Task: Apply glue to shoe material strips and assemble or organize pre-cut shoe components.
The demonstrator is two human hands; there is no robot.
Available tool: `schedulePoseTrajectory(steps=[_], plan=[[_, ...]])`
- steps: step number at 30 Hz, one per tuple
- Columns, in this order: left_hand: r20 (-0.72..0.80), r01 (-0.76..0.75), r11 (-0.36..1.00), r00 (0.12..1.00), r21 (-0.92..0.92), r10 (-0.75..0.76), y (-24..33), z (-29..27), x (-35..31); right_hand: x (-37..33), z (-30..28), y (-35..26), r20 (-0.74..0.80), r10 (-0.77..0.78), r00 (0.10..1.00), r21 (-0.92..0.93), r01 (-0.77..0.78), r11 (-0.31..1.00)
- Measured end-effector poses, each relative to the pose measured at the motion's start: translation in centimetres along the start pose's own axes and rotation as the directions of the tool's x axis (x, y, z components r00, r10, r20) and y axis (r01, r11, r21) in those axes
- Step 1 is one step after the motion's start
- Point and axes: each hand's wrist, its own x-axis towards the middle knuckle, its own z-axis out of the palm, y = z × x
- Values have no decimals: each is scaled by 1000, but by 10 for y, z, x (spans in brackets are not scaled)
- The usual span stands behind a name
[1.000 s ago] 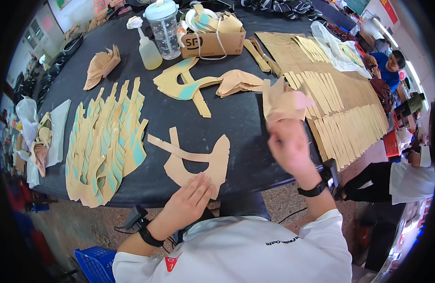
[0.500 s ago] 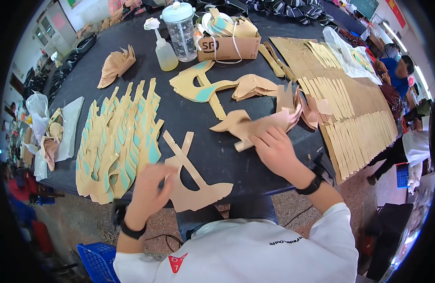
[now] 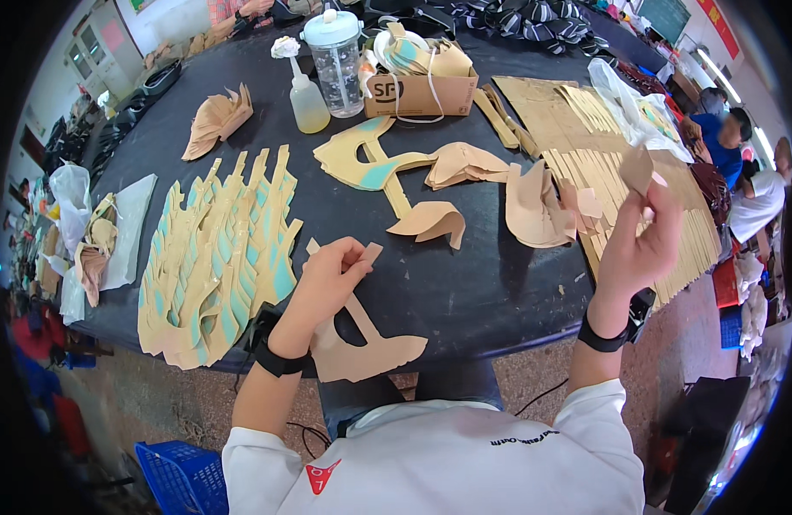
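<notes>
A tan cut-out piece (image 3: 372, 358) lay at the near edge of the table (image 3: 473, 292). The person's hands were apart: the left hand (image 3: 330, 276), over it, pinched the end of a tan strip (image 3: 372, 252); the raised right hand (image 3: 640, 245) gripped a small brown piece (image 3: 636, 169). Beyond lay a curved tan piece (image 3: 429, 221) and a folded tan bundle (image 3: 535, 210). Farther off, a squeeze bottle (image 3: 309, 105) stood beside a clear jug (image 3: 338, 75).

Right hand (image 3: 641, 247) raised, small piece (image 3: 636, 169) (tan) lifted
</notes>
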Motion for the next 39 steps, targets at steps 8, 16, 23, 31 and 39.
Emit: schedulePoseTrajectory(steps=[8, 16, 23, 31, 39], plan=[[135, 88, 996, 987, -6, -86, 3, 12, 0, -109, 56, -10, 672, -555, 489, 299, 507, 808], [245, 68, 941, 957, 331, -155, 15, 22, -4, -126, 43, -22, 780, -478, 404, 354, 345, 869], [230, 50, 929, 963, 366, -142, 14, 24, -6, -133, 46, -26, 871, -289, 398, 272, 101, 957], [237, 25, 930, 964, 366, -119, 10, 25, -3, -137, 53, -30, 864, -267, 426, 232, 133, 963], [232, 78, 937, 959, 341, -165, 16, 23, -3, -140, 48, -29, 858, -276, 432, 214, 188, 959]])
